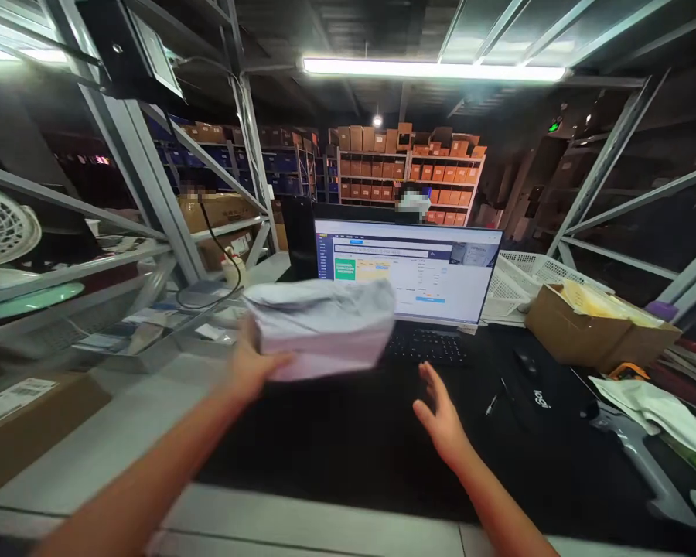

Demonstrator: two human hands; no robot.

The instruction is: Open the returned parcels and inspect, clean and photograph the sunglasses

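My left hand (252,360) grips the left end of a white and pale pink package (325,333), its thumb across the near face. The package is blurred and held up over the black desk mat (336,449), hiding the lower left of the monitor (469,286) and part of the keyboard (435,348). To the right, my right hand (441,418) hovers above the mat with thumb and fingers apart and nothing in it. A pen (491,404) lies on the mat just right of that hand.
A mouse (525,361), a grey handheld scanner (638,456) and a white cloth (653,406) lie to the right. Behind them stands a cardboard box (580,329) of yellow envelopes. A labelled carton (40,425) is at left, below a fan (3,224). Metal rack posts (133,170) frame the desk.
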